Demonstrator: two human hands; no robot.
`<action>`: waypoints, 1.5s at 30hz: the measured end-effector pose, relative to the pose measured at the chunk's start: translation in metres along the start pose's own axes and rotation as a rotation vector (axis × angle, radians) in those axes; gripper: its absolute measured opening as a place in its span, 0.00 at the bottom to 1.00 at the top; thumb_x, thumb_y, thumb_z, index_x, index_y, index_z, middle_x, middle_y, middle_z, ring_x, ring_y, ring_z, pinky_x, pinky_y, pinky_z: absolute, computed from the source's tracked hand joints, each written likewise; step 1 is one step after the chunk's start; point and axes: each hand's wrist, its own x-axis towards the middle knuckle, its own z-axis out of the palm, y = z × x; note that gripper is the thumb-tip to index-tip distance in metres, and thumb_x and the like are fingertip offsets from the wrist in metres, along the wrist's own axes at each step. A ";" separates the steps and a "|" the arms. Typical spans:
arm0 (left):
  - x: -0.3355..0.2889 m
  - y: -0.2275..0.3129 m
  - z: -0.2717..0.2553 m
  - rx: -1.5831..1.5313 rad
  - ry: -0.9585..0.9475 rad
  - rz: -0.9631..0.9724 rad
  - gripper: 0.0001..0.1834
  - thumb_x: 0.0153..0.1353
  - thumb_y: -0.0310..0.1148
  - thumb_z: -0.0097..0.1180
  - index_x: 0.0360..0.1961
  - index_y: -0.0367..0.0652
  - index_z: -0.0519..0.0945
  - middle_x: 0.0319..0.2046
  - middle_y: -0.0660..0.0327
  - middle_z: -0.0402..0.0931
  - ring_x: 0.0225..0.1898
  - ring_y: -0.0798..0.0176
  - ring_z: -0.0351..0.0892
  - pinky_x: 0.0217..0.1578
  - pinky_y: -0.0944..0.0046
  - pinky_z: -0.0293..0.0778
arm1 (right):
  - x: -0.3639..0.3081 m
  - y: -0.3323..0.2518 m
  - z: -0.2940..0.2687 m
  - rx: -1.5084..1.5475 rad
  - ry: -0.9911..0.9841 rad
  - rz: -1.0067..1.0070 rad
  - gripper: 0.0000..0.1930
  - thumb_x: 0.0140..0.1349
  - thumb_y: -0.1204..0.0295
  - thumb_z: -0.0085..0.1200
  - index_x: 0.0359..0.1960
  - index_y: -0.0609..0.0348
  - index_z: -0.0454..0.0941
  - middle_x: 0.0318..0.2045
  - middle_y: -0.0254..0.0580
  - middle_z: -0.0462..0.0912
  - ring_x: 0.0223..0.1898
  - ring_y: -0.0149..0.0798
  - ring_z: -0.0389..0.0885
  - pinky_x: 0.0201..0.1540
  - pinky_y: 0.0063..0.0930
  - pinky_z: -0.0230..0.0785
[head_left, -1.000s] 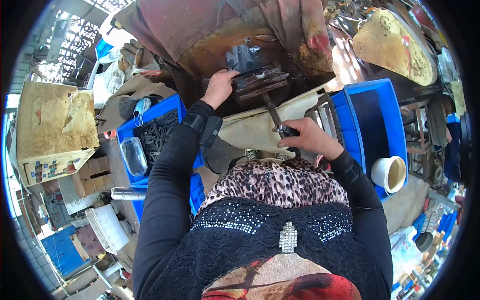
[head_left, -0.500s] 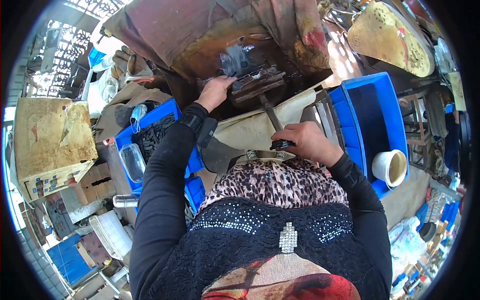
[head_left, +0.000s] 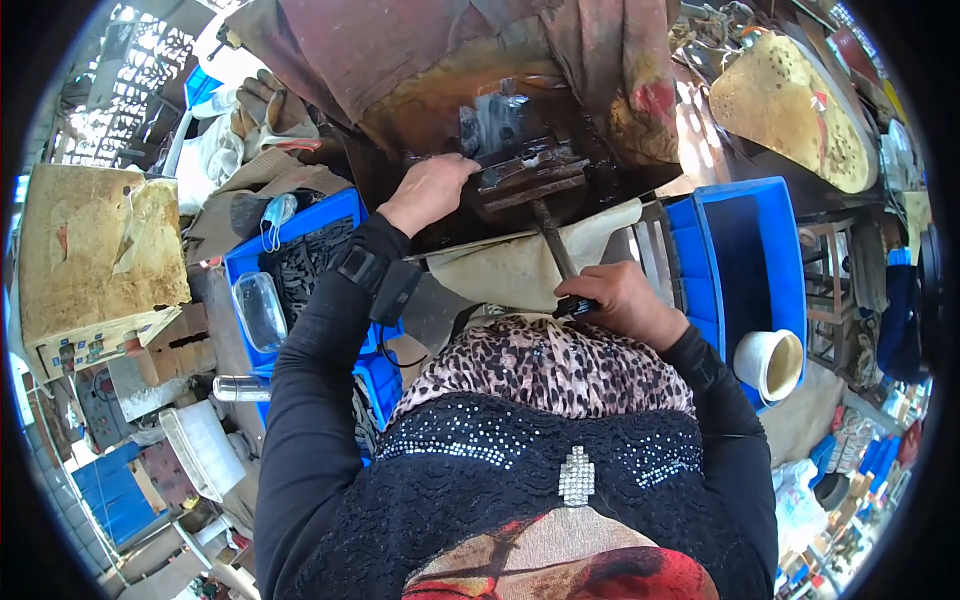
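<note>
Left arm [head_left: 322,340] stretched well forward, left hand [head_left: 428,192] back-side up; right arm [head_left: 738,400] bent, right hand [head_left: 632,302] closer to the body, fingers curled!

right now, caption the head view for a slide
Left hand at a dark metal fixture, right hand holding a small black object, beside blue bins.

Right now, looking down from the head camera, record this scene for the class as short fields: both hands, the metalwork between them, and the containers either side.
Left hand: at the left end of the dark metal fixture; grip unclear
Right hand: fingers closed on a small black item
Between: metal rod running from the fixture toward the right hand
Left side: blue bin holding dark pieces
Right side: second blue bin, cream tub at its near end
Beyond: reddish-brown cloth, draped
</note>
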 end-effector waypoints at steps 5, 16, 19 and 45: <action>-0.019 -0.005 -0.002 -0.356 0.196 -0.169 0.21 0.59 0.20 0.50 0.54 0.41 0.77 0.40 0.52 0.79 0.41 0.49 0.80 0.44 0.56 0.76 | 0.013 -0.003 -0.015 0.021 0.005 -0.021 0.16 0.44 0.76 0.66 0.39 0.55 0.81 0.28 0.43 0.82 0.32 0.48 0.82 0.34 0.36 0.75; -0.060 0.041 -0.016 -1.087 0.571 -0.536 0.29 0.61 0.15 0.41 0.63 0.46 0.71 0.38 0.60 0.75 0.36 0.66 0.79 0.39 0.68 0.75 | 0.134 0.004 -0.060 0.167 0.537 0.111 0.11 0.59 0.70 0.64 0.41 0.62 0.83 0.29 0.32 0.83 0.32 0.24 0.76 0.38 0.21 0.71; -0.062 0.042 -0.006 -0.956 0.594 -0.517 0.29 0.60 0.15 0.42 0.63 0.47 0.71 0.37 0.58 0.75 0.34 0.62 0.79 0.39 0.65 0.76 | 0.183 0.022 -0.076 0.100 0.591 0.104 0.13 0.61 0.66 0.63 0.42 0.62 0.83 0.27 0.30 0.81 0.30 0.23 0.74 0.37 0.21 0.69; -0.039 0.090 -0.006 -0.427 0.465 -0.184 0.18 0.61 0.18 0.48 0.51 0.41 0.79 0.32 0.59 0.73 0.34 0.61 0.74 0.38 0.66 0.71 | 0.096 0.062 -0.121 1.201 0.329 0.363 0.13 0.65 0.71 0.57 0.48 0.60 0.73 0.20 0.22 0.63 0.18 0.19 0.59 0.21 0.18 0.51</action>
